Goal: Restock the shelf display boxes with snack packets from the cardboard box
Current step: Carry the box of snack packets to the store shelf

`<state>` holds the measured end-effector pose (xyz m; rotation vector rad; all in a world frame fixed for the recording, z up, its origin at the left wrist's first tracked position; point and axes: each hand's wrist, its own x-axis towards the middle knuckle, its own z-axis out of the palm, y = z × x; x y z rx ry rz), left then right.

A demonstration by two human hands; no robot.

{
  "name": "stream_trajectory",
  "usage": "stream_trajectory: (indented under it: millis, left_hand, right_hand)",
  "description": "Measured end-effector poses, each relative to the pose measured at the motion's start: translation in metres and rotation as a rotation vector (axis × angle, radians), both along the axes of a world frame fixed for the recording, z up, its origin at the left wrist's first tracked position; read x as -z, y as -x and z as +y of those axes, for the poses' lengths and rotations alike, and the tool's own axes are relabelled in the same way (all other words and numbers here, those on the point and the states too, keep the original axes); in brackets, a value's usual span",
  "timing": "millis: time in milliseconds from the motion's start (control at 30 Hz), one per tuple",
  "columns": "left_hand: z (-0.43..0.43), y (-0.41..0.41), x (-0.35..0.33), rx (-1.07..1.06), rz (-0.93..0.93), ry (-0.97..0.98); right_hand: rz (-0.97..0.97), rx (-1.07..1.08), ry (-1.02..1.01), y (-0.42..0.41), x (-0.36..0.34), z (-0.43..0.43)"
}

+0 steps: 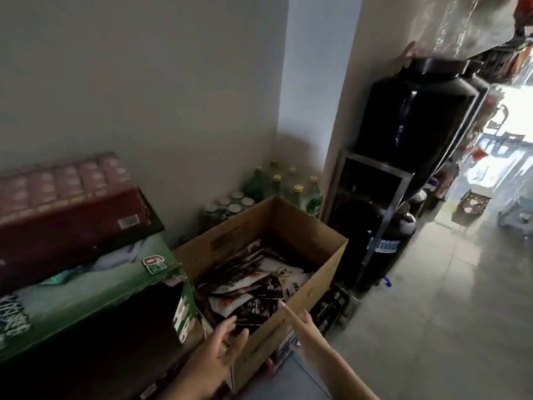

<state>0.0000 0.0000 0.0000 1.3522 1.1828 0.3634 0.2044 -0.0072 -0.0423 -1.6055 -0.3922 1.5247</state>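
Dim grey wall [138, 82], pale tiled floor [432, 319] at right — bright daylight [516, 111] at the far edge.

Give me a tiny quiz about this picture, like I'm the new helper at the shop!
1. True or false: the cardboard box is empty.
2. What stands behind it by the wall? A) bottles B) shoes C) books
3. Fill the gap: the bottle caps are ___.
Key: 1 false, snack packets lie inside. 2 A. 3 yellow.
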Motion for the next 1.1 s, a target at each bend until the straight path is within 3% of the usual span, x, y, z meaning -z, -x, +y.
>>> stream_trajectory:
  millis: [233,333,467,667,867,933,1000,1100]
  left_hand:
    - [0.044,-0.037,0.03,0.352,0.602,-0.46]
    - [0.048,-0.047,0.03,0.418,0.67,-0.524]
    - [0.035,-0.064,0.028,0.402,0.634,-0.634]
    - [0.003,-0.15,0.04,0.38,0.535,-0.64]
    - [0.027,-0.151,0.031,0.375,0.237,-0.208]
    - [0.056,-0.135,0.011,0.267,0.14,-0.131]
    - [0.1,-0.116,-0.008,0.08,0.073,-0.234]
    - [0.174,-0.088,-0.012,-0.18,0.198,-0.41]
  right_hand:
    - [-0.046,0.024,0.039,0.015,0.026,0.024]
    - [-0.053,0.028,0.011,0.009,0.038,0.029]
    - [-0.059,0.07,-0.055,-0.006,0.042,0.025]
    - [-0.178,0.152,-0.076,-0.068,0.037,0.005]
    - [-0.167,0.169,-0.112,-0.08,0.041,0.002]
    - [-0.177,0.142,-0.104,-0.078,0.041,0.003]
    - [-0.205,0.124,-0.085,-0.082,0.039,0.006]
    - [-0.301,0.045,-0.023,-0.096,0.039,0.019]
